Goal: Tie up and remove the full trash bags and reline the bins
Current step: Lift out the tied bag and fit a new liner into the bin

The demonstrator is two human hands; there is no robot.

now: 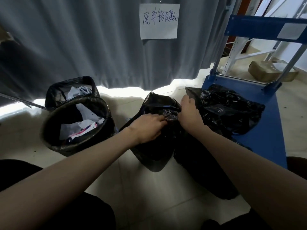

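A black trash bag [154,146] stands on the floor in front of me, its top gathered into a twisted neck. My left hand [147,127] grips that neck from the left and my right hand [189,113] pinches it from the right, fingers closed on the plastic. To the left stand two black-lined bins: a round bin [54,130] with paper scraps inside, and behind it a smaller bin [51,92] also holding crumpled paper. Another tied black bag [229,110] lies on the blue cart.
A blue platform cart [264,146] with a metal handle frame stands at the right. A grey curtain [83,47] with a handwritten paper sign [159,21] hangs behind the bins. A brown parcel [272,72] lies on the floor far right. Another dark bin [207,171] sits below my right forearm.
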